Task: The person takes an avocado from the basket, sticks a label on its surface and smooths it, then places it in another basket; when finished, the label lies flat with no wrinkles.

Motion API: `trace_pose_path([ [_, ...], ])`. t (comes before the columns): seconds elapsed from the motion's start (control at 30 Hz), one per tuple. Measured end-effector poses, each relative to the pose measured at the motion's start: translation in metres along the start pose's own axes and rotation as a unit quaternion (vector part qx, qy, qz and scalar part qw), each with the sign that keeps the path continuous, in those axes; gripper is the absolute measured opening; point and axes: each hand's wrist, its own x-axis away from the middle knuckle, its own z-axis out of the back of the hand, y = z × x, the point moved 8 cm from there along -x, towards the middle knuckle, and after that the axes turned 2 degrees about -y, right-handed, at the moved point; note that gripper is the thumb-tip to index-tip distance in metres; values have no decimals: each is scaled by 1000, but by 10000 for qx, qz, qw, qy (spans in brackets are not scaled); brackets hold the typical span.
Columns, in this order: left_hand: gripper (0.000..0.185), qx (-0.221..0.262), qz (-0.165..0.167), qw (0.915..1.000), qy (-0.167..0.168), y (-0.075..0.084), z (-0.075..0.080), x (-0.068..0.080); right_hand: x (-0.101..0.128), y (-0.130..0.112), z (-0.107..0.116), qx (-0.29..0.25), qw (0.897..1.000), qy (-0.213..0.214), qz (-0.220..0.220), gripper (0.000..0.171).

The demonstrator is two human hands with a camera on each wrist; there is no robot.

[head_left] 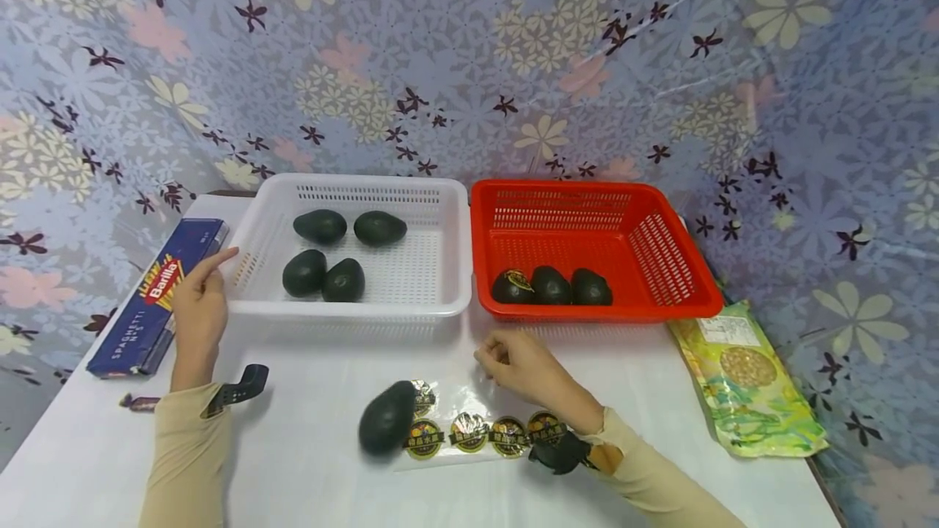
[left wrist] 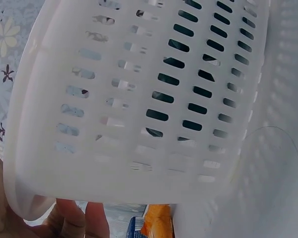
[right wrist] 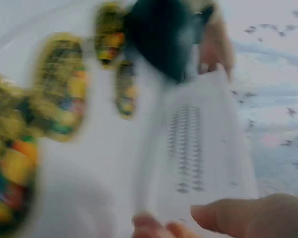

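**Left hand (head_left: 200, 312) on the white basket (head_left: 352, 309), right hand (head_left: 521, 365) by the sticker sheet (head_left: 469, 433)**

The left hand grips the white basket's left rim, its fingers tucked beneath the edge. The right hand's fingers are curled, thumb close to forefinger, but blur hides whether they pinch anything. The sheet lies just nearer than that hand, with a loose avocado (head_left: 387, 418) beside its left end.

Good handling here probably means peeling by the edge, with the sheet held flat and a fingertip clear of the glue, then smoothing from the middle outward on the rounded skin.

Farther out, the white basket holds four avocados; the red basket (head_left: 594, 313), to the right, holds three, the leftmost wearing a sticker (head_left: 517, 279). A spaghetti box (head_left: 157, 300) lies far left.
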Motion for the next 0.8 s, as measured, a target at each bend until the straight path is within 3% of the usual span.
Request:
trace_pose_path([
  [0.17,45,78,-71,9998,143,1,-1,1,9,-11,-15,434,9975,283,473,20],
  [0.3,44,176,-214,9991,316,4,-1,1,17,-48,-33,528,9921,-116,1131,32],
  [0.37,43,191,-280,9987,388,6,-1,1,21,-74,-48,738,9833,-454,1599,39],
  [0.47,43,240,-338,9981,445,7,-2,-1,25,-114,-76,1192,9606,-1040,2286,55],
  [0.63,42,249,-322,9977,533,4,-3,-3,29,-159,-132,2135,9033,-2040,3113,79],
  [0.73,43,235,-229,9979,560,0,-2,-1,28,-169,-157,2598,8739,-2285,3415,77],
  [0.8,43,224,-155,9981,559,-2,-1,0,25,-174,-166,2852,8644,-2076,3583,67],
])
